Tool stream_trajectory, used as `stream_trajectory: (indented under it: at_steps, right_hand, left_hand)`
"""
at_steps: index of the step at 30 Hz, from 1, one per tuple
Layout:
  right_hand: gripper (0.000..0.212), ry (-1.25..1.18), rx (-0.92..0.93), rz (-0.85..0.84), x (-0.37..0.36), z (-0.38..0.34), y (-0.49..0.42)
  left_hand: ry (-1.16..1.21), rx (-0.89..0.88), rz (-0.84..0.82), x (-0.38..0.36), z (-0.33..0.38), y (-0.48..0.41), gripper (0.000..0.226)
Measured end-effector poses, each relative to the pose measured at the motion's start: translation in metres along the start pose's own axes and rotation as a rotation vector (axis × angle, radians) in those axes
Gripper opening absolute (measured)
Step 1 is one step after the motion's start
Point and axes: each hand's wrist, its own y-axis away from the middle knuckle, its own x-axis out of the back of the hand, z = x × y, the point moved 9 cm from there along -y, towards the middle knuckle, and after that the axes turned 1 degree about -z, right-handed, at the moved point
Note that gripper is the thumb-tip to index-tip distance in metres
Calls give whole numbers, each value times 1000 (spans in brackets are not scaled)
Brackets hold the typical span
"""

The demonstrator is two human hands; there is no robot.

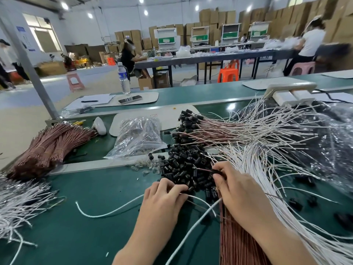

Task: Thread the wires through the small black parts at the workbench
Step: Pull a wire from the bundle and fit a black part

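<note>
While both hands work over the green workbench (86,236), the left hand (164,196), at 6 o'clock in the view, lies knuckles up. Its fingers are curled and pressed together, and thumb and forefinger pinch a white wire (107,214) that trails toward 8 o'clock across the bench. The right hand (235,188), at 5 o'clock, has its fingers curled; thumb and fingertips pinch a single black part (216,171), from which a thin reddish wire end points toward 9 o'clock. Whether that wire passes fully through the part cannot be told.

The heap of black parts (183,169) lies at 12 o'clock from the hands, touching the fingertips of both. Small clear pieces (141,167) lie just beside its 9 o'clock edge. Threaded wires (191,125), each carrying a black part at its end, are stacked at 12 o'clock from the heap. A sheaf of copper-coloured wires (235,245) runs under the right forearm toward 6 o'clock. Loose white wires (277,169) fan out at 3 o'clock.

A clear plastic bag (137,138) sits at 11 o'clock from the heap. Tied copper-coloured bundles (49,146) lie at 9 o'clock in the view, and further white wire ends (17,207) at 8 o'clock. A water bottle (123,77) stands upright at 11 o'clock, with a phone (129,99) lying flat near it.
</note>
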Motion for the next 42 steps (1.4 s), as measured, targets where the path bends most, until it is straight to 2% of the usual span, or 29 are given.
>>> stream_trajectory:
  at_steps: [6,11,13,15,18,23,29,34,38,42]
  right_hand:
    - [17,-46,-108,6,5,17,-1]
    - [14,-237,-58,152,21,4,-2]
    - [22,-217,-13,190,24,-3,-1]
    - [28,-217,-27,134,14,-4,-1]
    - [24,-279,-30,42,1,-11,0]
    - [37,-243,21,20,1,-25,2]
    - [23,-181,58,67,7,-29,3]
    - [22,-190,61,87,9,-26,3]
    - [25,-239,41,60,4,-22,4]
    - [24,-313,76,-12,-2,-24,3]
  left_hand:
    - [89,87,119,13,-11,2,17]
    - [340,200,322,35,-27,12,17]
    - [378,210,352,36,-29,15,18]
    - [384,211,368,38,-29,15,19]
    - [362,197,392,41,-28,15,18]
    - [366,203,392,40,-29,14,19]
    - [362,181,380,40,-27,15,18]
    - [382,192,379,38,-28,14,18]
    - [426,231,366,34,-35,15,16]
    - [499,276,371,31,-44,14,24]
